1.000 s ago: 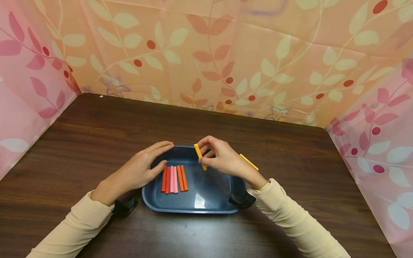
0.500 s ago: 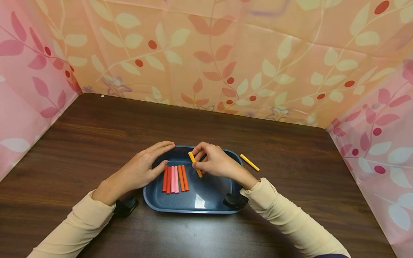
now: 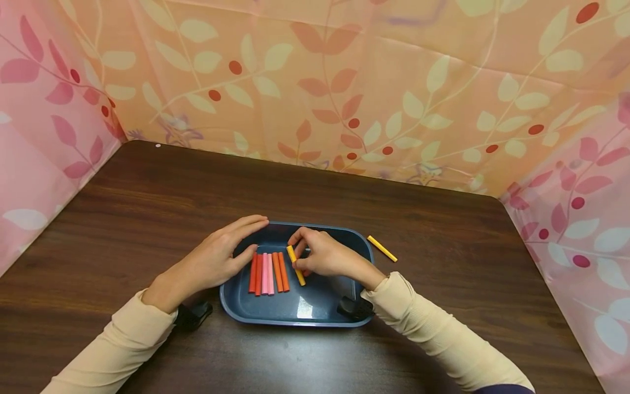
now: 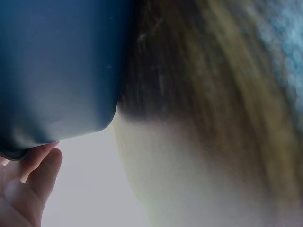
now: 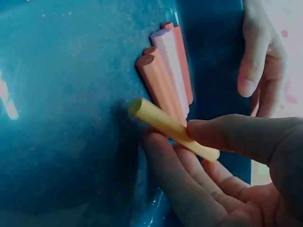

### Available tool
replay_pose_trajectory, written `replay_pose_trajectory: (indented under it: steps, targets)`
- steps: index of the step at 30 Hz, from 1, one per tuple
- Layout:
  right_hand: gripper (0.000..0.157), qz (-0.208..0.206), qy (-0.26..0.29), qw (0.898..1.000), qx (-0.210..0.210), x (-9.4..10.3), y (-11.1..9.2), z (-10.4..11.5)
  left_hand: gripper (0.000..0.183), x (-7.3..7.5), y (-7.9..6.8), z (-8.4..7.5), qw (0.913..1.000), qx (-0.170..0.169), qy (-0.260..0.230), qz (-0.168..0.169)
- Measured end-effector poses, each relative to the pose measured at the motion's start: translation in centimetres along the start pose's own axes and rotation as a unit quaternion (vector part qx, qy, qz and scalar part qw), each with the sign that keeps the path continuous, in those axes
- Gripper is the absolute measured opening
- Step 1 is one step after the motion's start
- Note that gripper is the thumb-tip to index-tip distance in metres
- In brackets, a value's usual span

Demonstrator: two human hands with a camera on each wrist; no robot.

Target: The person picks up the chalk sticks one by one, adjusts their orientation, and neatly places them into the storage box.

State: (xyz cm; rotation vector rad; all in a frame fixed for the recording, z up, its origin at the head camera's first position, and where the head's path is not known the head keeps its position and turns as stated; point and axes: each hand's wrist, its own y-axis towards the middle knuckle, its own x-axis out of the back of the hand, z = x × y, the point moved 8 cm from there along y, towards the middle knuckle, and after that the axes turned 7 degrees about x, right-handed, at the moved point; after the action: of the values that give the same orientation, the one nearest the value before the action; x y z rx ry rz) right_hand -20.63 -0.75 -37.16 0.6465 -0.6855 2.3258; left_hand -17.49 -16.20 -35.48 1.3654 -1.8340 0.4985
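Note:
My right hand (image 3: 320, 253) pinches a yellow crayon-like stick (image 3: 296, 265) between thumb and fingers, tilted over the blue tray (image 3: 295, 324). In the right wrist view this yellow stick (image 5: 163, 122) overlaps the end of the orange sticks. To its left in the head view, two red sticks (image 3: 256, 273), two pink sticks (image 3: 267, 273) and two orange sticks (image 3: 280, 272) lie side by side on the tray floor. My left hand (image 3: 219, 251) holds the tray's far left corner, thumb inside the rim, other fingers outside, as the right wrist view shows this left hand (image 5: 265, 66).
Another yellow stick (image 3: 381, 248) lies on the dark wooden table (image 3: 197, 186), just right of the tray. Patterned cloth (image 3: 320, 82) hangs behind the table and on both sides. Each wrist wears a black strap-on device.
My right hand has moved left and nearer to me with the yellow stick, down toward the row of sticks. My left hand stays at the tray's corner.

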Motion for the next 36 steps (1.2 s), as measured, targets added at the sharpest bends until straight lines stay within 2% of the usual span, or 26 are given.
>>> replay_pose_trajectory:
  steps: [7, 15, 19, 31, 36]
  targets:
    - [0.037, 0.003, 0.012, 1.0, -0.022, -0.3, -0.1, -0.5, 0.056, 0.0, 0.2, -0.1, 1.0, 0.004, 0.0, 0.004]
    - [0.038, 0.016, 0.065, 0.997, -0.027, -0.6, -0.1, -0.6, 0.057, 0.1, 0.2, -0.2, 1.0, 0.004, 0.0, 0.005]
    - [0.039, 0.02, 0.06, 0.998, -0.023, -0.4, -0.2, -0.5, 0.057, 0.0, 0.2, -0.1, 1.0, 0.004, -0.002, 0.006]
    - [0.038, 0.007, 0.027, 0.998, 0.054, 1.6, -1.7, 1.1, 0.057, 0.0, 0.1, 0.0, 1.0, 0.002, -0.006, 0.005]
    - [0.039, -0.004, 0.035, 0.996, 0.084, 2.3, -2.4, 1.5, 0.056, -0.1, 0.0, 0.1, 0.9999, 0.007, -0.008, 0.008]
